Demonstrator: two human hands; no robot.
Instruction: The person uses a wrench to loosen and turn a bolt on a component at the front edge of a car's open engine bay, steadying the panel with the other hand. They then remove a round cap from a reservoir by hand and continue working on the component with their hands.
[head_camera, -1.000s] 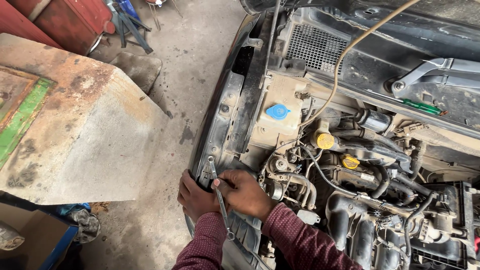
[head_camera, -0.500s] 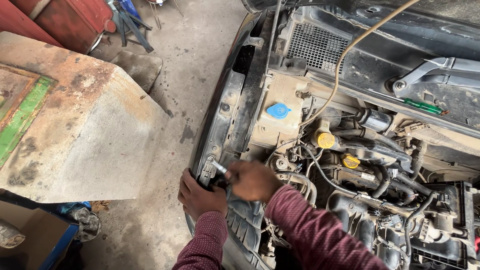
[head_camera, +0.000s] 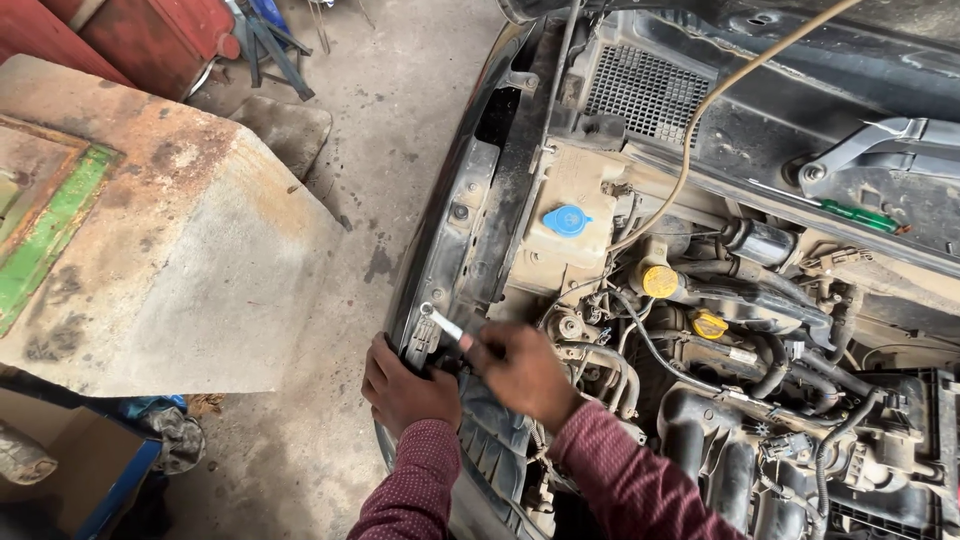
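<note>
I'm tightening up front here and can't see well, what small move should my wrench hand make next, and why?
Probably swing the wrench another short stroke: the right hand holds its handle, its head sits on a fastener on the front panel, and the left hand braces below.

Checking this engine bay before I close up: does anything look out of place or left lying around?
Yes. A green-handled screwdriver lies loose on the cowl below the wiper arm, and a tan cable hangs slack across the bay. The right hand holds a wrench at the front panel.
</note>
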